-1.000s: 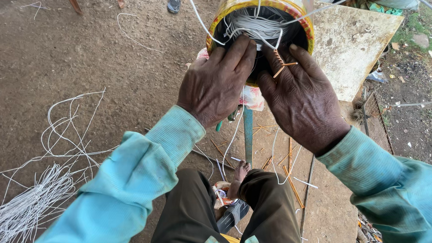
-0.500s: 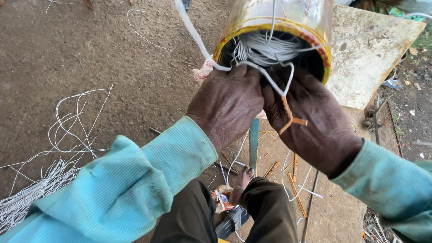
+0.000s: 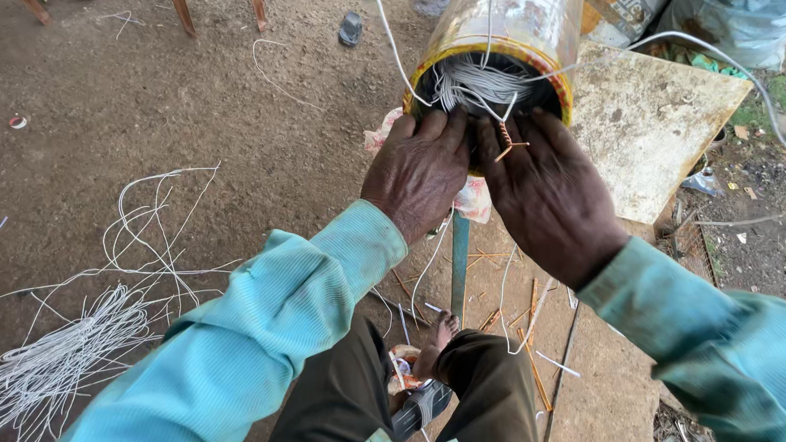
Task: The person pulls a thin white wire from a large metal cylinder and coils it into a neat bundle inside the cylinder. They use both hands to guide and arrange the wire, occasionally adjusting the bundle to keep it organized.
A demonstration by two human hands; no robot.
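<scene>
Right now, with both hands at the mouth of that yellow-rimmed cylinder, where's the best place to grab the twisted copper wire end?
Probably pinch the twisted copper wire end at its free tip, which sticks out of the cylinder mouth over the lower rim, between the left hand and right hand. Come from the open front with the right hand's fingertips, which lie closest; its root is buried among white wires.

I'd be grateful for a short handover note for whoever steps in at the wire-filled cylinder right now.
Left hand: open, fingers on the lower rim of the yellow-rimmed cylinder.
Right hand: open, fingertips on the rim beside a twisted copper wire end.
White wires are packed inside the cylinder; some loop out over the rim.
A pile of loose white wire lies on the ground at the left.
Neither hand grips any wire.
</scene>
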